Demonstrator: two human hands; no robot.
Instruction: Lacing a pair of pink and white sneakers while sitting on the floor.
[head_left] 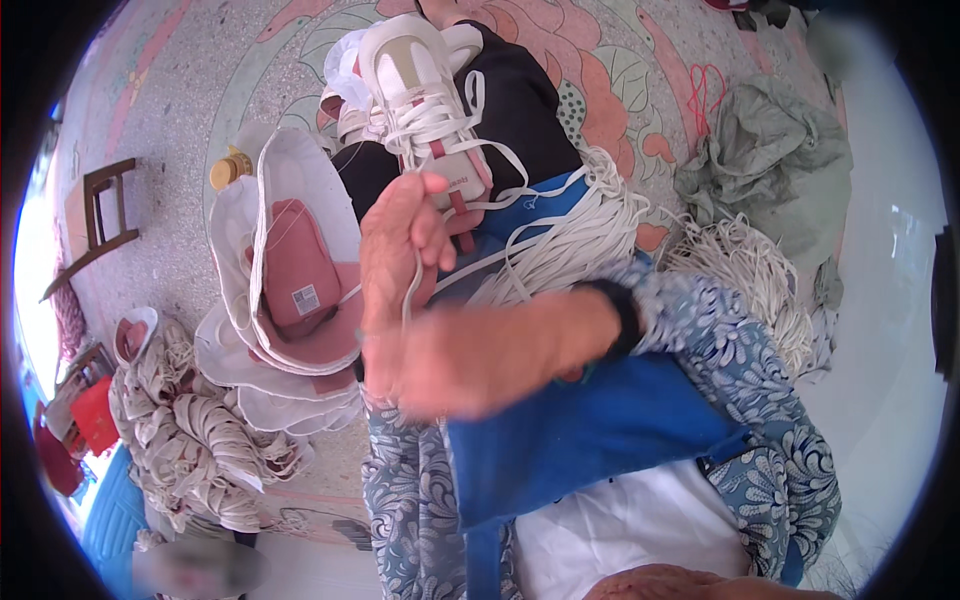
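Note:
A white and beige shoe upper (430, 110) with pink trim lies across my dark-trousered leg, its white laces (440, 125) threaded in loose loops over the tongue. My left hand (400, 235) is just below the shoe's tongue, fingers curled closed on a strand of white shoelace (413, 285). That strand runs down toward my right hand (455, 365), which crosses over my left wrist. Motion smears the right hand, so its fingers and anything in them cannot be made out. A bundle of loose white laces (570, 240) rests on my lap, right of the hands.
White and pink shoe uppers (300, 250) are stacked on the left. Tied bundles of off-white pieces (200, 430) lie lower left, near a small wooden stool (105, 205). A yellow cap (230, 168) stands by the stack. At right are more laces (745, 280) and a grey-green sack (765, 160).

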